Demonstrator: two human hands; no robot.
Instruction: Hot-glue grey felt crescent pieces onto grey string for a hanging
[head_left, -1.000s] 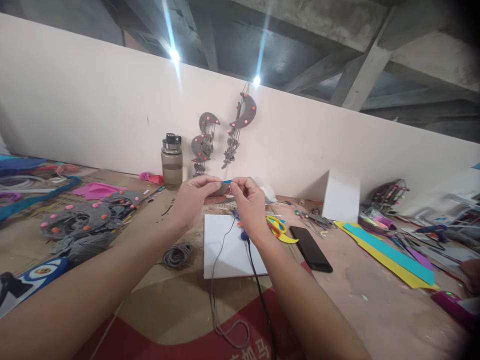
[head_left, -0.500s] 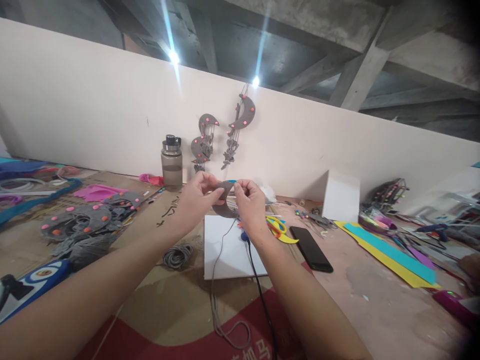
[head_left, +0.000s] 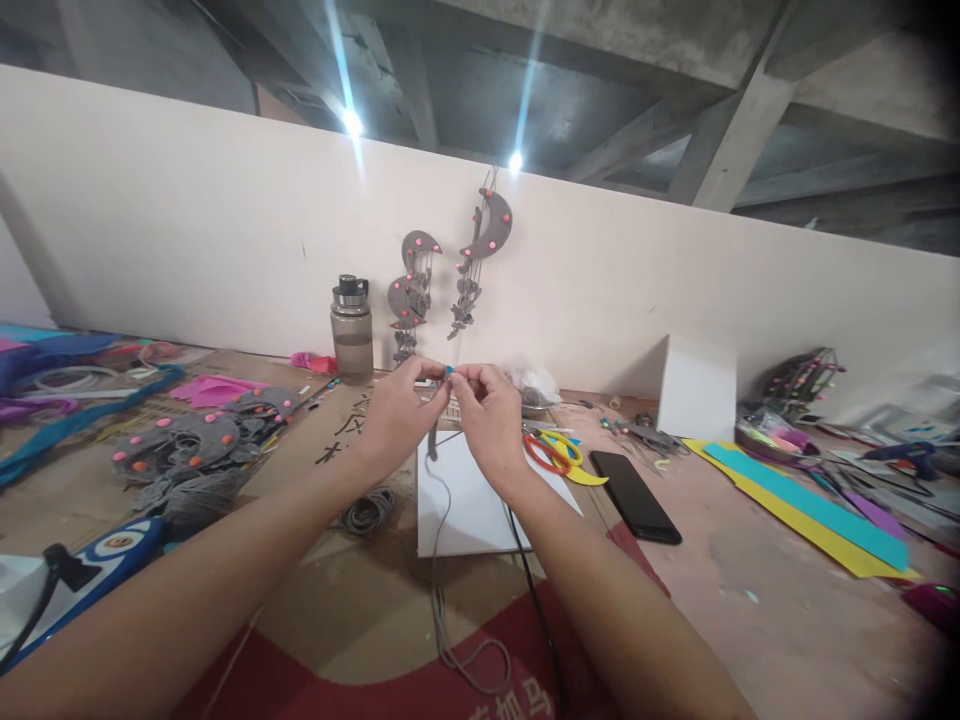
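Note:
My left hand point(head_left: 405, 410) and my right hand point(head_left: 489, 412) meet above a white board point(head_left: 469, 515), fingertips pinched together. Between them is a grey felt piece point(head_left: 433, 440), now seen nearly edge-on below the left fingers. A small blue piece point(head_left: 450, 370) shows at the fingertips of both hands; its kind is too small to tell. From the felt, a thin grey cord point(head_left: 448, 500) runs down over the board and loops on the cardboard. Fingers hide most of the felt.
Scissors point(head_left: 555, 452) and a black phone point(head_left: 635, 497) lie to the right, a coil of grey cord point(head_left: 367, 512) to the left. A water bottle point(head_left: 352, 335) stands by the wall. Felt crescents with pink dots point(head_left: 487, 225) hang there. Yellow and blue sheets point(head_left: 810, 505) lie far right.
The grey felt piece has turned from face-on to nearly edge-on. My hands have come closer together, the right one moving left. The view has shifted slightly.

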